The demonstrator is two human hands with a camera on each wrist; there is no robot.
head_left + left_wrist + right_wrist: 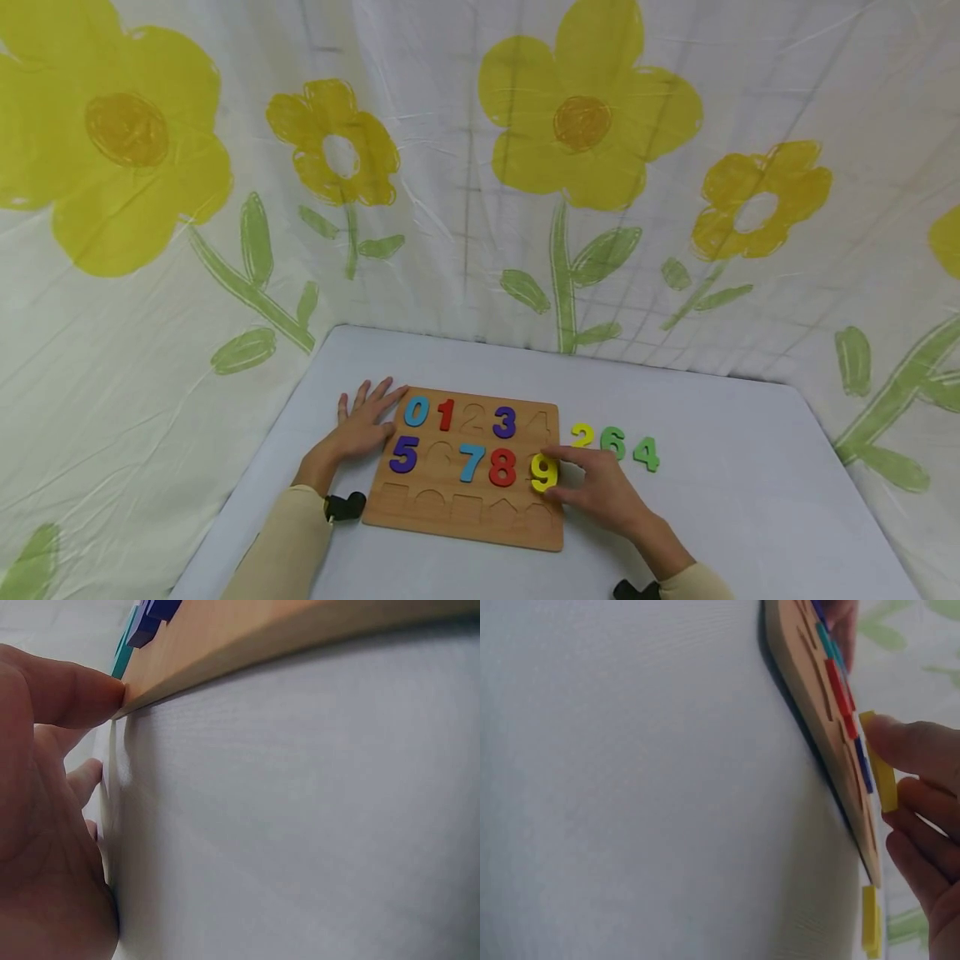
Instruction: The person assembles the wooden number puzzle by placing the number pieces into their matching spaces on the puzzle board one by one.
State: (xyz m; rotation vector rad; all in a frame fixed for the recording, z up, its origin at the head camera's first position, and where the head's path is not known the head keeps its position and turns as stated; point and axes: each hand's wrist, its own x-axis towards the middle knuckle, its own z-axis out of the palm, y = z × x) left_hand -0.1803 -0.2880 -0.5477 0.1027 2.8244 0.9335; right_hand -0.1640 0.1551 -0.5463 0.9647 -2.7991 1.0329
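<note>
In the head view a wooden number board point(420, 517) lies on the table. My right hand point(602, 490) pinches a yellow number 9 point(552, 473) between thumb and fingers over the board's right side. The right wrist view shows this yellow piece point(883, 769) just above the board's surface. With fingers spread, my left hand point(362, 431) rests on the table and touches the board's left edge; its thumb point(82, 694) meets that edge in the left wrist view. Blue 0 point(407, 411), red 1 point(446, 415), purple 3 point(505, 412), purple 5 point(408, 455), blue 7 point(472, 457) and red 8 point(492, 471) sit on the board.
To the right of the board lie a yellow 2 point(582, 433), a green 6 point(612, 438) and a green 4 point(648, 454). Shape outlines run along the board's bottom row. A white curtain point(435, 167) with yellow flowers hangs behind the white table point(750, 483).
</note>
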